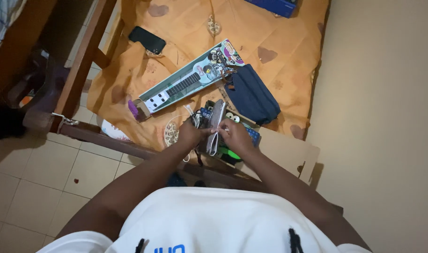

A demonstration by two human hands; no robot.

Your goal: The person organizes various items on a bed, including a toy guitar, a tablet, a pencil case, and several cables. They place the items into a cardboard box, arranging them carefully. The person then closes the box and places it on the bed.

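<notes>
Grey pouch [215, 125] sits upright over the bed [289, 70] edge, held between both hands. It looks soft, light and limp, likely to sag unless pinched at both sides near the top seam. Left hand [191, 135] is closed on its left edge; right hand [236, 137] pinches the right edge, fingertips at the zip. Forearms converge, wrists bent inward.

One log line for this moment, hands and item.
left hand: grips grey pouch | right hand: pinches pouch edge | surface: orange bedsheet
</notes>
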